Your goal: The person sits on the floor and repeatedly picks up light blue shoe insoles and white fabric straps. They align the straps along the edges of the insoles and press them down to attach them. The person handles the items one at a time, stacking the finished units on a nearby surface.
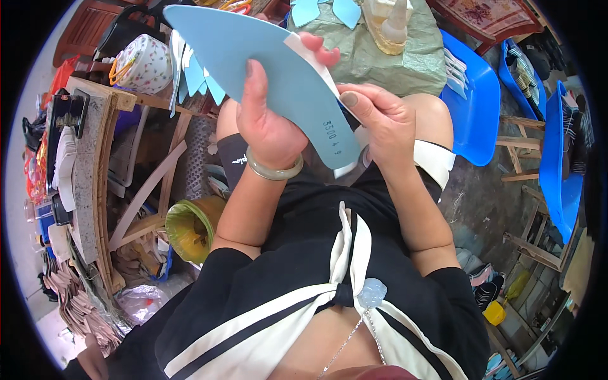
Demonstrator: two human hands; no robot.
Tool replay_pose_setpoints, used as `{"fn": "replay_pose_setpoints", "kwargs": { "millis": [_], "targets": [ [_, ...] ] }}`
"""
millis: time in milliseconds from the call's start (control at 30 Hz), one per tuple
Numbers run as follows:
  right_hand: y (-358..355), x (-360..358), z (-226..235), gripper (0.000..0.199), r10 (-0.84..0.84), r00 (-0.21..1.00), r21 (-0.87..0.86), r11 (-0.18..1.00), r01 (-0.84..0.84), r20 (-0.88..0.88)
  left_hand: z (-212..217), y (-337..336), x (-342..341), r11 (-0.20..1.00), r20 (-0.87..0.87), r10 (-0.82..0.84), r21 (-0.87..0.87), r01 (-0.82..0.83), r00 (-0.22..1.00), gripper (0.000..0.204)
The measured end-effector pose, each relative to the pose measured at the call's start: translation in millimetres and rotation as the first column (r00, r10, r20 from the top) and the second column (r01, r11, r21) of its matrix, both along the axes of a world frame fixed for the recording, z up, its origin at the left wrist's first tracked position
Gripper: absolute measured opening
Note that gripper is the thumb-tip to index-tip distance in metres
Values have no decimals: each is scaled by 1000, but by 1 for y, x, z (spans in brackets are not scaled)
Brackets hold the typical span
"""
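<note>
A light-blue, leaf-shaped flat piece (278, 82), printed with dark characters near its narrow end, is held up in front of my lap. My left hand (272, 123) supports it, thumb on the near face and fingers behind, a few fingertips showing past the far edge. A white strip (316, 63) runs along the right edge of the piece. With thumb and forefinger, my right hand (383, 120) pinches this edge near the strip. More light-blue pieces (345, 12) lie on the green-covered work surface (354, 63) beyond my knees.
A pale nozzle bottle (396, 25) stands on the green cover. Blue plastic trays (481, 126) holding pieces are at the right. To the left are a wooden bench (104, 209), a flowered round container (144, 63) and a lined yellow-green bin (190, 228).
</note>
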State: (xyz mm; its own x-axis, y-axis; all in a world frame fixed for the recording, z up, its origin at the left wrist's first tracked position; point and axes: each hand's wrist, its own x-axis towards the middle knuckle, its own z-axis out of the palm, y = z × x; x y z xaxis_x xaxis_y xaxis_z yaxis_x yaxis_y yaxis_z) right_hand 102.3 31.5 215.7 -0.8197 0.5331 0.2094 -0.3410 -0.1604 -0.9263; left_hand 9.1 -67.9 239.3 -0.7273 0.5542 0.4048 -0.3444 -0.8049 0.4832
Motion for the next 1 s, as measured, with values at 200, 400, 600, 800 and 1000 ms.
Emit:
{"fn": "replay_pose_setpoints", "kwargs": {
  "millis": [200, 400, 600, 800, 1000],
  "targets": [
    [-1, -1, 0, 15, 0, 1000, 138, 990, -4, 31, 7, -7, -4, 995, 38, -90, 40, 89, 995, 56],
    [-1, -2, 4, 16, -24, 1000, 194, 981, 21, 17, 16, -7, -3, 995, 64, -90, 40, 87, 994, 61],
    [-5, -2, 6, 16, 46, 993, 50, 997, -52, 111, 13, -7, -5, 997, 51, -80, 19, 80, 995, 62],
    [14, 2, 21, 15, -11, 999, 249, 968, 3, 33, 9, -4, -12, 990, -68, -117, 69, 122, 991, 44],
    [32, -1, 42, 13, -44, 999, 299, 954, 34, 27, 13, -6, -13, 995, -87, -89, 43, 93, 992, 44]
  ]
}}
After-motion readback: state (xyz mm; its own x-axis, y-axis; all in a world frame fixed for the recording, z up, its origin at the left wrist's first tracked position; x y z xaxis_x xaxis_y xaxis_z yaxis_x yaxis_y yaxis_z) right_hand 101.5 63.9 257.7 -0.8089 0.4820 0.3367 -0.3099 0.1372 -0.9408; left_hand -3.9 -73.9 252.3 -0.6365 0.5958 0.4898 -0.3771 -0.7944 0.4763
